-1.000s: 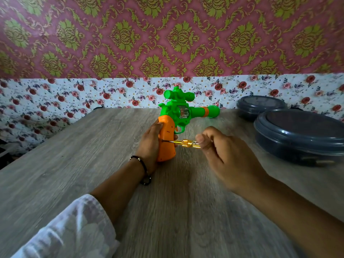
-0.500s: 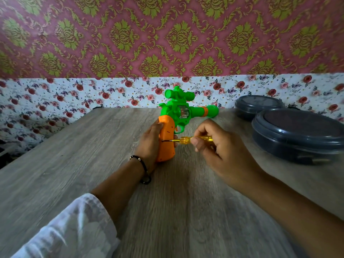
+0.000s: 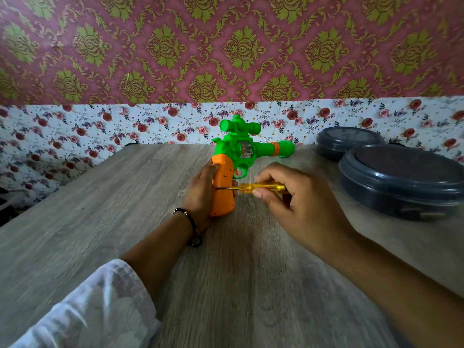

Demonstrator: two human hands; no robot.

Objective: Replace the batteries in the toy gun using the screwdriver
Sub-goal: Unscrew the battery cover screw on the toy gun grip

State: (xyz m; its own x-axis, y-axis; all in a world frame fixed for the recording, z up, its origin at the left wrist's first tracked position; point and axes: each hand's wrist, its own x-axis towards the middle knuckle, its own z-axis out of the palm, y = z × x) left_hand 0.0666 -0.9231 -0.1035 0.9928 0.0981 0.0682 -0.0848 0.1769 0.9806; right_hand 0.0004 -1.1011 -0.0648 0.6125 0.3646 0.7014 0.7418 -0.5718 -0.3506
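Two lidded containers (image 3: 401, 182) crowd table's (image 3: 100, 222) right; left side open.

Two lidded grey containers (image 3: 401, 179), table (image 3: 75, 234)

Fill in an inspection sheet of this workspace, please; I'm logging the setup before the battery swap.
Surface: grey wood-grain table.
Job's things: toy gun upright on its orange grip; yellow screwdriver, tip at the grip.
Clutter: two dark lidded round containers.
Hands: left hand holds the grip; right hand pinches the screwdriver.
Cables: nothing seen.
Surroundings: floral and damask wallpaper.
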